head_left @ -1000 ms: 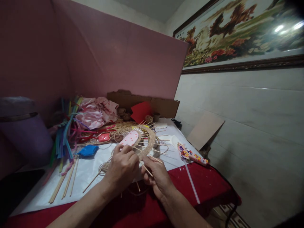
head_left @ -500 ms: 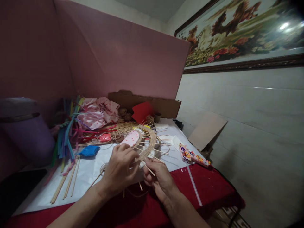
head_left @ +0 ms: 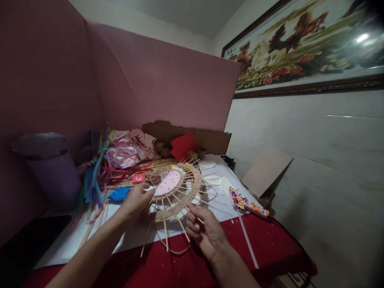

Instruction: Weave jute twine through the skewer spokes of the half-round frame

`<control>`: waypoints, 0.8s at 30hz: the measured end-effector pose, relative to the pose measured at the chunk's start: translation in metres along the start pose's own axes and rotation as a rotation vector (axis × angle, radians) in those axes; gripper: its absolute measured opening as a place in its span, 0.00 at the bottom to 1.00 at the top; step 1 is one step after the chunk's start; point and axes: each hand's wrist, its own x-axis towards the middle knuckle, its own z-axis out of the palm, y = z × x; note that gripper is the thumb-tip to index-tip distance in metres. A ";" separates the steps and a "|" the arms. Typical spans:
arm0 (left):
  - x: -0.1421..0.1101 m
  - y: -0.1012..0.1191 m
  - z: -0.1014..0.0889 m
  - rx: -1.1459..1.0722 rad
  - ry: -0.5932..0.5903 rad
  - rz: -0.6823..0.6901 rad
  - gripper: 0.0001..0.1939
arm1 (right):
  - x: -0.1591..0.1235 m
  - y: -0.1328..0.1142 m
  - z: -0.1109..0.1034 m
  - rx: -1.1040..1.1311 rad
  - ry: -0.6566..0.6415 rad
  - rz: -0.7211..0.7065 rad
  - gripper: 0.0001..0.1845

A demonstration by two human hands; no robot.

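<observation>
Between my hands is a round woven piece [head_left: 189, 196], a twine ring on thin wooden sticks that fan outward. At its centre sits a pink spotted fabric pad [head_left: 168, 183]. My left hand [head_left: 138, 203] grips the piece at its left side, thumb on top near the pad and the other fingers hidden beneath. My right hand [head_left: 204, 228] is closed at the ring's lower right edge, pinching a stick there. A loop of loose twine [head_left: 177, 252] hangs below the ring over the red cloth.
White paper [head_left: 129, 240] covers part of the red cloth [head_left: 234, 256]. A blue packet [head_left: 118, 194], pipe cleaners [head_left: 93, 184] and pink fabric [head_left: 126, 150] lie left. A floral-patterned glue gun [head_left: 249, 204] with a clear stick lies right. A purple bin [head_left: 54, 176] stands far left.
My left hand has moved left, from the ring's lower edge to its left side. More of the ring and its lower sticks now shows. The right hand stays at the lower right edge.
</observation>
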 end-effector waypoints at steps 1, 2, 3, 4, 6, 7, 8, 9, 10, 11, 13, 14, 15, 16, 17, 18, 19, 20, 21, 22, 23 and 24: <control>-0.001 0.002 0.000 -0.067 -0.041 -0.049 0.13 | -0.001 -0.001 -0.001 0.003 -0.012 -0.005 0.18; -0.002 0.004 -0.001 -0.121 -0.077 -0.102 0.14 | -0.003 -0.003 -0.002 0.001 -0.025 -0.006 0.18; -0.003 0.006 -0.002 -0.170 -0.114 -0.151 0.15 | -0.005 -0.005 -0.004 -0.009 -0.042 -0.001 0.17; -0.004 0.008 -0.003 -0.221 -0.155 -0.189 0.15 | -0.008 -0.007 -0.005 -0.027 -0.063 0.008 0.16; -0.007 0.011 -0.005 -0.308 -0.230 -0.228 0.13 | -0.016 -0.011 -0.007 -0.073 -0.092 0.029 0.14; -0.008 0.012 -0.005 -0.348 -0.267 -0.241 0.13 | -0.020 -0.012 -0.008 -0.097 -0.094 0.038 0.14; -0.010 0.013 -0.005 -0.395 -0.307 -0.264 0.12 | -0.024 -0.014 -0.009 -0.117 -0.091 0.048 0.14; -0.011 0.014 -0.005 -0.449 -0.352 -0.301 0.12 | -0.027 -0.016 -0.010 -0.131 -0.086 0.059 0.16; -0.014 0.015 -0.004 -0.513 -0.402 -0.350 0.12 | -0.030 -0.017 -0.010 -0.141 -0.084 0.074 0.18; -0.016 0.017 -0.004 -0.579 -0.451 -0.410 0.12 | -0.033 -0.019 -0.011 -0.149 -0.088 0.091 0.20; -0.022 0.021 -0.003 -0.704 -0.519 -0.514 0.12 | -0.037 -0.023 -0.011 -0.163 -0.107 0.107 0.22; -0.024 0.023 -0.002 -0.753 -0.535 -0.542 0.13 | -0.039 -0.025 -0.011 -0.174 -0.112 0.106 0.23; -0.026 0.025 -0.002 -0.794 -0.545 -0.562 0.13 | -0.040 -0.027 -0.010 -0.186 -0.112 0.099 0.24; -0.027 0.027 -0.001 -0.825 -0.548 -0.572 0.14 | -0.042 -0.029 -0.010 -0.203 -0.111 0.087 0.24; -0.027 0.028 -0.001 -0.847 -0.540 -0.570 0.13 | -0.044 -0.030 -0.009 -0.226 -0.111 0.073 0.23; -0.027 0.029 -0.001 -0.864 -0.517 -0.554 0.12 | -0.046 -0.032 -0.008 -0.262 -0.114 0.064 0.21; -0.026 0.030 -0.001 -0.874 -0.477 -0.529 0.11 | -0.049 -0.033 -0.008 -0.311 -0.117 0.056 0.19; -0.025 0.031 -0.001 -0.880 -0.424 -0.494 0.10 | -0.052 -0.035 -0.008 -0.371 -0.117 0.047 0.18; -0.023 0.032 -0.002 -0.886 -0.366 -0.457 0.09 | -0.055 -0.038 -0.010 -0.445 -0.108 0.035 0.19; -0.023 0.033 -0.003 -0.889 -0.319 -0.429 0.08 | -0.057 -0.043 -0.013 -0.533 -0.081 0.006 0.21; -0.022 0.034 -0.005 -0.893 -0.286 -0.409 0.07 | -0.060 -0.049 -0.018 -0.633 -0.025 -0.053 0.23; -0.022 0.036 -0.006 -0.898 -0.264 -0.398 0.06 | -0.062 -0.057 -0.025 -0.748 0.053 -0.141 0.24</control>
